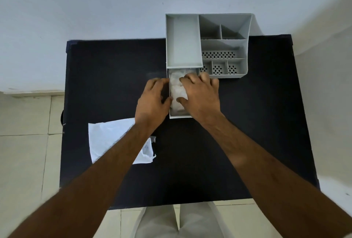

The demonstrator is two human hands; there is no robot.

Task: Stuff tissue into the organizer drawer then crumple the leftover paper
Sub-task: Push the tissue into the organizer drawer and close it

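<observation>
A grey plastic organizer (182,47) stands at the far edge of the black table (247,123). Its drawer (179,116) is pulled out toward me and holds crumpled white tissue (176,91). My right hand (202,96) lies over the drawer's right side, its fingers and thumb pressing on the tissue. Against the drawer's left wall rests my left hand (154,100), with its thumb touching the tissue at the rim. A flat white sheet of paper (110,138) lies on the table to the left, partly hidden under my left forearm.
The organizer's right half has several open compartments (222,54) with perforated floors. A white wall stands behind the table. Tiled floor (24,142) shows at left and near my legs.
</observation>
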